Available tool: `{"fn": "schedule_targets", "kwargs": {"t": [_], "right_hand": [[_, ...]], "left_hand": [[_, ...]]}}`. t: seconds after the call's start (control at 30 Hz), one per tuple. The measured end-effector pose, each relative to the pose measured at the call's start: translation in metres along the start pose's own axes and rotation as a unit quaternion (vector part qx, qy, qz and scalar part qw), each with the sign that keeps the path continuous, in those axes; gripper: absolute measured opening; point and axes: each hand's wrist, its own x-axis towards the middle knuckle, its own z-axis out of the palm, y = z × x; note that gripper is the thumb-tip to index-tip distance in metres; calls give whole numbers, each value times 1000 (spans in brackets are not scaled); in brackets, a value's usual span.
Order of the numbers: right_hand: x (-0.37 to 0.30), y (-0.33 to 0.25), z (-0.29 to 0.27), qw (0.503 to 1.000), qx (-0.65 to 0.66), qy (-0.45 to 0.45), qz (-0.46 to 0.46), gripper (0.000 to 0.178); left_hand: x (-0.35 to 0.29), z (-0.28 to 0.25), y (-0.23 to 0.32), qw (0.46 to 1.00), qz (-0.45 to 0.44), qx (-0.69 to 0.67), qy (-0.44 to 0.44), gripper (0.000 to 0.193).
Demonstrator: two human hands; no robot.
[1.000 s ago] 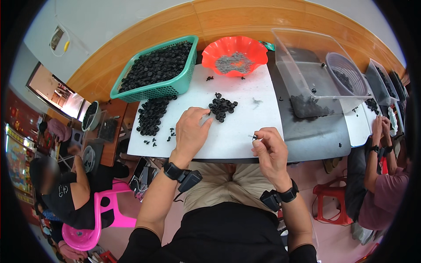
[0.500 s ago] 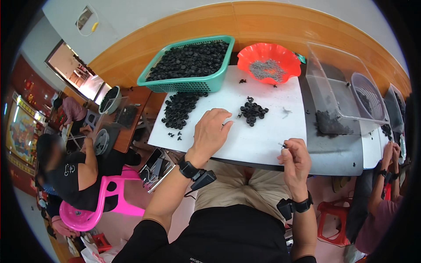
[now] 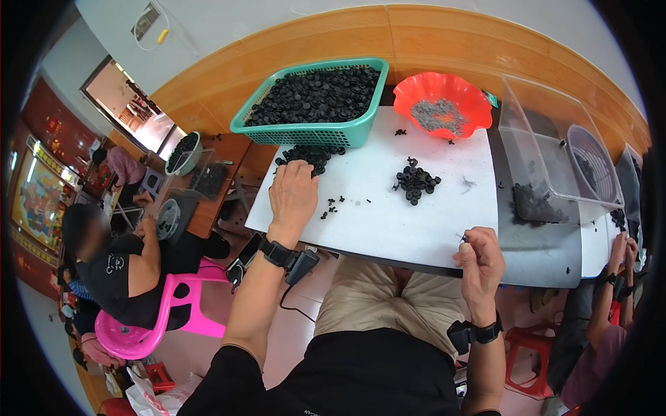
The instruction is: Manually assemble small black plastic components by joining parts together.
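My left hand (image 3: 294,197) lies back up over the near edge of a pile of small black round parts (image 3: 313,157) at the left of the white board. Its fingers are stretched toward the parts, and the hand hides some of the pile. At the board's near right edge my right hand (image 3: 482,256) is closed in a pinch. A small thin grey pin-like piece (image 3: 459,237) sticks out at its fingertips, with a dark bit beside it. A smaller heap of black parts (image 3: 416,182) sits mid-board. Several tiny black pieces (image 3: 332,201) lie beside my left hand.
A green basket (image 3: 305,132) full of black parts and a red scalloped bowl (image 3: 444,83) with grey pieces stand at the back. A clear plastic bin (image 3: 527,139) is on the right. Other people sit at both sides; a pink chair (image 3: 166,298) stands left.
My left hand has moved left from mid-board onto the black pile. My right hand keeps its pinch near the board's edge. The whole view has shifted slightly.
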Motion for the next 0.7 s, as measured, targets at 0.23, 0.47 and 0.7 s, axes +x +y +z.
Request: {"fn": "schedule_targets", "kwargs": {"t": [0.23,0.47,0.7], "right_hand": [[0,-1,-2,1000,-13,-16,11,14],[1,-2,-2,1000,-13,-8,19,16],[0,-1,-1,1000,1,17,10,15]], "left_hand": [[0,4,-2,1000,-9,5,-8,16],[2,3,1,998,-14,-54,3,11],[-16,-15,42,907,-85,-411,-27,9]]}}
